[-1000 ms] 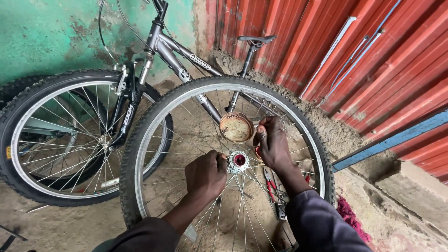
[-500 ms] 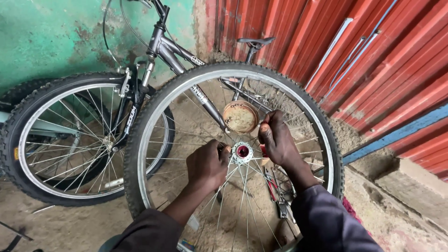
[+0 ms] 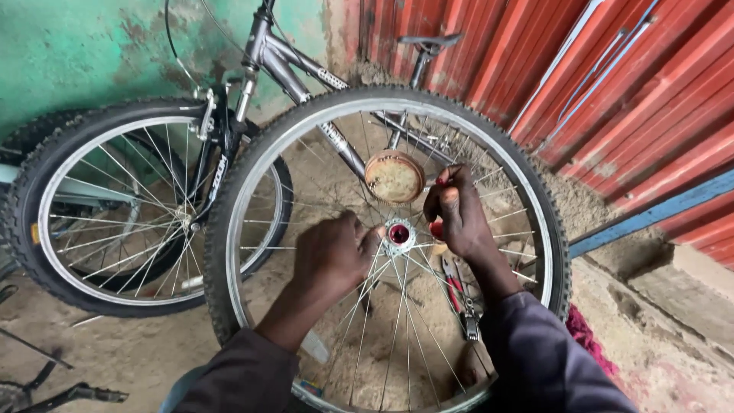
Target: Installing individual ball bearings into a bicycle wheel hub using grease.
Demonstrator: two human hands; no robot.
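Gripping the loose bicycle wheel (image 3: 382, 245) at its centre, both hands work at the hub (image 3: 399, 233), which sits directly between them. The left hand (image 3: 332, 256) is curled closed against the hub's near side, fingers wrapped around what looks like the axle end or a small part there; exactly what it pinches is hidden by the knuckles. The right hand (image 3: 459, 218) is also closed, its fingertips bunched around a small red-tipped tool or part (image 3: 437, 228) held just beside the hub. The wheel stands upright, tyre fitted, spokes in place.

Beyond the hands, just above the hub, a round rusty tin (image 3: 394, 177) lies seen through the spokes, apparently on the dirt floor (image 3: 153, 352). Below the right hand, red-handled pliers (image 3: 459, 294) lie on the ground behind the spokes. Farther off, past both hands, a grey bicycle (image 3: 298, 69) leans against a green wall (image 3: 76, 53), its front wheel (image 3: 145, 206) to the left of the left hand. Red corrugated sheeting (image 3: 612, 92) stands beyond the right hand.

As a judgement, the hub work looks midway: the hub's centre appears open and reddish, so some fitting or adjusting there seems unfinished, and the wheel is not mounted on any frame.
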